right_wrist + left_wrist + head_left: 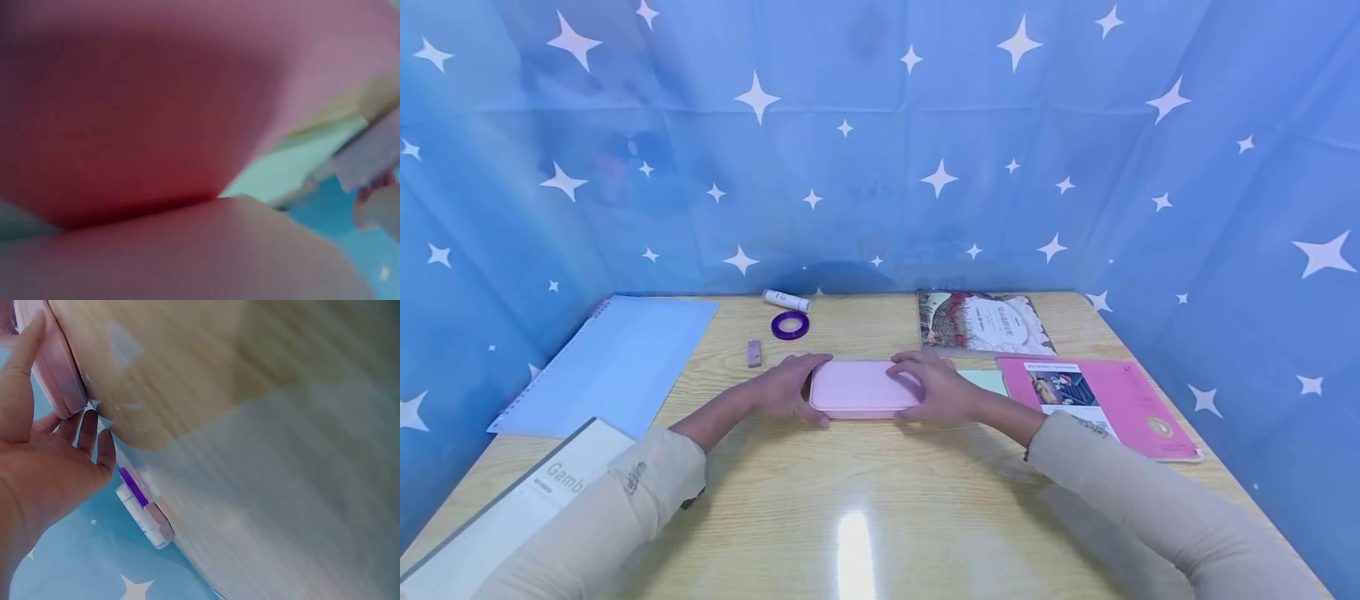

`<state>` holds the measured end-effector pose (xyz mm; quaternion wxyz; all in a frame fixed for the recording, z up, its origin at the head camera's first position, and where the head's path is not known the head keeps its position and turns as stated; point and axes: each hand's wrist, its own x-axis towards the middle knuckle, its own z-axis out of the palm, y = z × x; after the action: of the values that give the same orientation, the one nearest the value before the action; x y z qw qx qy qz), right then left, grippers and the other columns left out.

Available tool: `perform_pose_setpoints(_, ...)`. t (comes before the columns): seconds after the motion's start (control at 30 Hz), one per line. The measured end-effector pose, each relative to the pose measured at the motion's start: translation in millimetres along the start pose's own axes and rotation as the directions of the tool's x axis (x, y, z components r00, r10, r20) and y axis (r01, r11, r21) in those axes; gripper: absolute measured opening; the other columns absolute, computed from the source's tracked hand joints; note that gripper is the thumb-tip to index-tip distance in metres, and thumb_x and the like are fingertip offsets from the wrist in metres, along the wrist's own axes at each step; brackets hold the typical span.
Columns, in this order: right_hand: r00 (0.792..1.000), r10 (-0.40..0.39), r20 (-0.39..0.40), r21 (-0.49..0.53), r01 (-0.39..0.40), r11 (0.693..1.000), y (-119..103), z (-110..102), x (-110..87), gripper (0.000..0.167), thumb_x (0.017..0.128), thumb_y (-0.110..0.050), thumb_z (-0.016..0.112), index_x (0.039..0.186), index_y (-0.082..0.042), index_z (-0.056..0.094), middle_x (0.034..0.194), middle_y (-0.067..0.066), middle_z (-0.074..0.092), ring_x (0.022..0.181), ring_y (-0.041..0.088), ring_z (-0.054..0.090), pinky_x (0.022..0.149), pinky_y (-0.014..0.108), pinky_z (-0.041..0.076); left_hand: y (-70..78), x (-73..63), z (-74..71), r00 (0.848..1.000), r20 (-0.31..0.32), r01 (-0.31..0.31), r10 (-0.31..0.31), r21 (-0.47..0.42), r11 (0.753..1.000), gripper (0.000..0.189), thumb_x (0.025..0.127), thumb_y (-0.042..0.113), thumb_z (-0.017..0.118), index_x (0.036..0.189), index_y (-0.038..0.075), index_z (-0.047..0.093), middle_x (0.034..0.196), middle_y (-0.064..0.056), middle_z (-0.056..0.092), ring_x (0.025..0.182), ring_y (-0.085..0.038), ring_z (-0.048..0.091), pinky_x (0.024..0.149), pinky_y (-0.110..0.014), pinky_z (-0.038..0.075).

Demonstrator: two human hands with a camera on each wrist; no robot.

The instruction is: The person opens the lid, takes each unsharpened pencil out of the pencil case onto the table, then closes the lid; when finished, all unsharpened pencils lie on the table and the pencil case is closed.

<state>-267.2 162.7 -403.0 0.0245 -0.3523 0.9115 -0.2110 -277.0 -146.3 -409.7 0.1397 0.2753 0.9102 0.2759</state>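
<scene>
A closed pink pencil case [857, 388] lies at the middle of the table, between both hands. My left hand [790, 388] grips its left end, the thumb along the near side and the fingers at the far side. In the left wrist view the thumb lies against the case [59, 372] and the fingers bend around its end. My right hand [938, 388] holds the right end, with curled fingers over the top and the thumb at the front edge. The right wrist view is mostly blurred, filled by a close pink surface.
Behind the case lie a purple eraser [754, 353], a purple tape roll [790, 335] and a white glue stick [787, 300]. Notebooks [625, 358] lie on the left. On the right are a picture book [1000, 325], a pink booklet [1131, 400] and a green sheet [985, 381].
</scene>
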Motion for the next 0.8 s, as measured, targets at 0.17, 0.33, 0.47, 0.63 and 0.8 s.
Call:
perform_pose_setpoints(0.17,0.999,-0.009,-0.037,0.003,0.009,1.000,4,8,-2.4,0.068,0.080,-0.040,0.079,0.137,-0.011,0.057,0.152,0.010,0.043,0.142,0.049,0.026,0.105,0.070,0.023,-1.1,0.3,-1.2,1.000,-0.004,0.002,-0.002,-0.042,0.999,0.106,0.069,0.037,0.091,0.151,0.005,0.031,0.140,-0.018,0.047,0.130,-0.035,0.042,0.110,-0.049,0.034)
perform_pose_setpoints(0.33,0.996,-0.025,-0.087,0.000,0.025,1.000,7,15,-2.5,0.067,0.080,-0.041,0.079,0.136,-0.011,0.058,0.150,0.011,0.045,0.140,0.052,0.028,0.105,0.072,0.021,-1.9,0.8,-1.6,1.000,0.000,-0.005,0.005,-0.084,0.996,0.102,0.069,0.033,0.092,0.148,0.007,0.034,0.135,-0.015,0.049,0.126,-0.031,0.045,0.108,-0.047,0.037)
perform_pose_setpoints(0.47,0.992,-0.034,-0.122,-0.023,0.031,0.999,8,20,-1.1,0.068,0.078,-0.043,0.079,0.136,-0.012,0.058,0.149,0.011,0.046,0.139,0.049,0.032,0.104,0.072,0.023,-3.3,1.2,-0.5,1.000,0.001,-0.007,0.007,-0.091,0.996,0.101,0.069,0.034,0.091,0.148,0.008,0.035,0.134,-0.015,0.050,0.125,-0.031,0.046,0.107,-0.047,0.037)
perform_pose_setpoints(0.63,0.989,-0.040,-0.139,-0.059,0.032,0.998,7,22,-0.9,0.071,0.078,-0.046,0.079,0.137,-0.013,0.058,0.149,0.008,0.046,0.138,0.040,0.036,0.104,0.067,0.027,-5.5,2.0,0.9,1.000,-0.011,-0.012,0.011,-0.112,0.994,0.098,0.068,0.032,0.092,0.145,0.008,0.037,0.134,-0.014,0.052,0.125,-0.029,0.049,0.107,-0.045,0.039)
perform_pose_setpoints(0.8,0.990,-0.038,-0.138,-0.071,0.028,0.997,8,21,-1.5,0.072,0.077,-0.048,0.079,0.137,-0.014,0.059,0.149,0.005,0.045,0.138,0.029,0.038,0.105,0.058,0.030,-6.6,2.6,1.1,1.000,-0.014,-0.019,0.017,-0.119,0.993,0.097,0.067,0.031,0.093,0.144,0.009,0.038,0.133,-0.013,0.053,0.123,-0.028,0.052,0.104,-0.044,0.041)
